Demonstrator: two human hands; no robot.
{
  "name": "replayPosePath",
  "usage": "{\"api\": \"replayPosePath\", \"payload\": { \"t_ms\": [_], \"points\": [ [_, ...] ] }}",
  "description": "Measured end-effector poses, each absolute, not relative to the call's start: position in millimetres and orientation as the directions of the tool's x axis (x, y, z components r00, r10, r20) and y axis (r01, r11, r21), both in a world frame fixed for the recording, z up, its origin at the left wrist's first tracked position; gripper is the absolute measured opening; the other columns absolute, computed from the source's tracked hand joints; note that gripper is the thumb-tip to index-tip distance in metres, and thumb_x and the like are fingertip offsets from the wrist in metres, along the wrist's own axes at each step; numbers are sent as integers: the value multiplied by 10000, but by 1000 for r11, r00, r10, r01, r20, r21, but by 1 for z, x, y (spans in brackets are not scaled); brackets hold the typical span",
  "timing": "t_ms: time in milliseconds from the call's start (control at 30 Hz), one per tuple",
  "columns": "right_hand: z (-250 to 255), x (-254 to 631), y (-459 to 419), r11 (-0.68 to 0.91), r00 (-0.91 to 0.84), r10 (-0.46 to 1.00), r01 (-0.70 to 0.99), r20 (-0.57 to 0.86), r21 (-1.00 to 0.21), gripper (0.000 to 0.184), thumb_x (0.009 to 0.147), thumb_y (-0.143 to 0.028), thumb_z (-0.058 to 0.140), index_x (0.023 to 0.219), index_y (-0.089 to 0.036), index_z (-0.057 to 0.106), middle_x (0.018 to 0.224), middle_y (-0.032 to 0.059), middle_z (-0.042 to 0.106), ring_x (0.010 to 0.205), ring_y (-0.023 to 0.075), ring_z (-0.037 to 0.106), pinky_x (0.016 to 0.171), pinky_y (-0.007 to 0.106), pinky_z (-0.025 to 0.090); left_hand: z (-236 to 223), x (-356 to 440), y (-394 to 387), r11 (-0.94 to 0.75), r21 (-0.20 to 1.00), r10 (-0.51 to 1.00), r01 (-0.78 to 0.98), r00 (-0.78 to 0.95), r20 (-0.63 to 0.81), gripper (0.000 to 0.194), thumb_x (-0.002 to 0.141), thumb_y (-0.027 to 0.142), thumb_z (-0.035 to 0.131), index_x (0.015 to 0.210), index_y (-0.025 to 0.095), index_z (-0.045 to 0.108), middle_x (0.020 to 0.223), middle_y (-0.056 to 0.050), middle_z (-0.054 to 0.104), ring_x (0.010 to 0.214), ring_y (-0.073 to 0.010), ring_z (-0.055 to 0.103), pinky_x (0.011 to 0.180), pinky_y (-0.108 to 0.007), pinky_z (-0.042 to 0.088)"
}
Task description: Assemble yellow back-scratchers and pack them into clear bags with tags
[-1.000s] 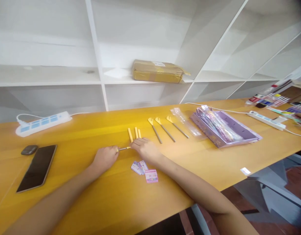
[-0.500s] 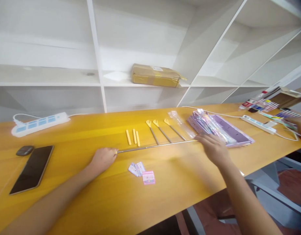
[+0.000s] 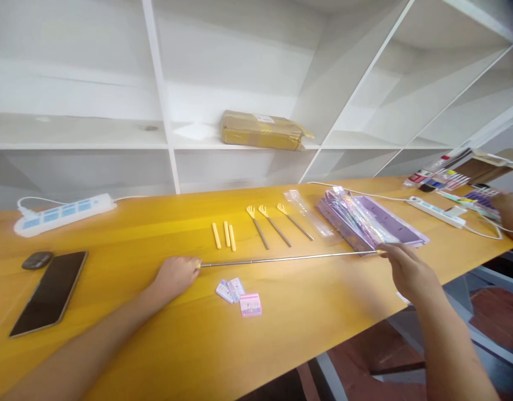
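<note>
A thin metal telescopic back scratcher [image 3: 289, 259] is stretched out sideways above the table. My left hand [image 3: 179, 274] is closed around its left end, where a bit of yellow shows. At the far end, my right hand [image 3: 409, 273] pinches a yellow tip, mostly hidden by the fingers. Behind the rod lie three short back scratchers [image 3: 275, 225] with yellow claw heads and metal stems. Three yellow handle tubes [image 3: 226, 234] rest to their left. In front are two purple-white cards [image 3: 230, 289] and a pink card [image 3: 250, 305].
A purple tray [image 3: 400, 223] holds plastic-wrapped items, beside a clear plastic sleeve [image 3: 308, 214]. Power strips [image 3: 66, 214] lie left and right. A phone [image 3: 51, 292] and a mouse [image 3: 38, 260] are at left. Another person's hand [image 3: 509, 209] is at far right. A cardboard parcel [image 3: 262, 131] sits on the shelf.
My right hand has moved to the right, in front of the tray, and the back scratcher is drawn out longer. My left hand still grips the other end.
</note>
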State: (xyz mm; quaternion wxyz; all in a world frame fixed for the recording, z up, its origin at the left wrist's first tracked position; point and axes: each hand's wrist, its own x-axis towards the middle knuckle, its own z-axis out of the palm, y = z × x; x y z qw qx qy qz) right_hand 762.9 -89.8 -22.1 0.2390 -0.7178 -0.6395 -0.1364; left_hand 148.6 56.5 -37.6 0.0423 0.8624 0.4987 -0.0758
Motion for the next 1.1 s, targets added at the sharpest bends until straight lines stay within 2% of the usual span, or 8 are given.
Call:
{"api": "replayPosePath", "payload": {
  "t_ms": [167,267,433,567,767,867,967,1100],
  "points": [
    [-19,757,-80,-229,346,824,927,448,-296,282,1022,-322,433,1251,-278,592,1068,192,708,972,267,692,838,419,475,-35,150,55,-469,25,868,883,467,-168,322,1027,276,424,1020,227,742,994,-105,810,925,-265,770,798,-348,541],
    [-18,748,-66,-289,402,822,905,403,-314,265,1020,-318,429,1215,-258,598,1040,195,719,960,285,685,816,425,465,-38,150,55,-459,40,876,888,459,-149,324,1028,274,420,1003,220,739,994,-111,810,921,-262,768,793,-348,537],
    [-18,693,-22,-139,223,911,958,346,-250,309,1019,-328,390,1196,-195,605,1068,177,713,946,292,672,804,400,481,-43,150,55,-452,32,883,891,453,-124,300,1027,263,421,972,204,709,980,-113,803,903,-267,770,775,-350,527],
    [-6,624,25,-18,84,914,986,396,-168,316,1039,-272,367,1242,-179,590,1198,177,682,1028,281,650,854,370,483,-43,150,56,-411,28,905,911,411,-108,309,1038,295,408,971,193,693,926,-132,790,861,-280,769,736,-350,514],
    [6,475,71,204,-167,922,976,350,-72,335,986,-59,390,1233,-161,591,1127,160,651,969,250,620,850,321,474,-41,147,62,-305,108,943,946,316,-102,264,1009,257,415,930,212,663,910,-101,776,815,-256,740,672,-321,453],
    [-7,395,69,338,-326,903,941,279,4,326,994,-52,389,1226,-170,584,1095,165,622,951,269,613,769,332,481,-40,143,64,-279,113,950,954,291,-109,253,996,229,417,881,217,642,869,-80,761,777,-235,720,636,-308,416],
    [-20,349,60,386,-376,893,922,247,7,294,1031,-78,348,1200,-176,568,1074,176,613,938,279,615,695,333,479,-39,139,63,-270,117,953,956,283,-111,260,999,224,410,870,223,635,852,-66,750,767,-232,710,629,-306,405],
    [-28,344,53,365,-357,917,931,176,-17,250,1026,-72,380,1177,-176,550,1069,157,607,920,269,622,670,325,469,-39,138,62,-271,104,953,957,282,-109,257,1011,255,421,925,227,662,891,-77,766,811,-241,727,677,-308,443]
  ]
}}
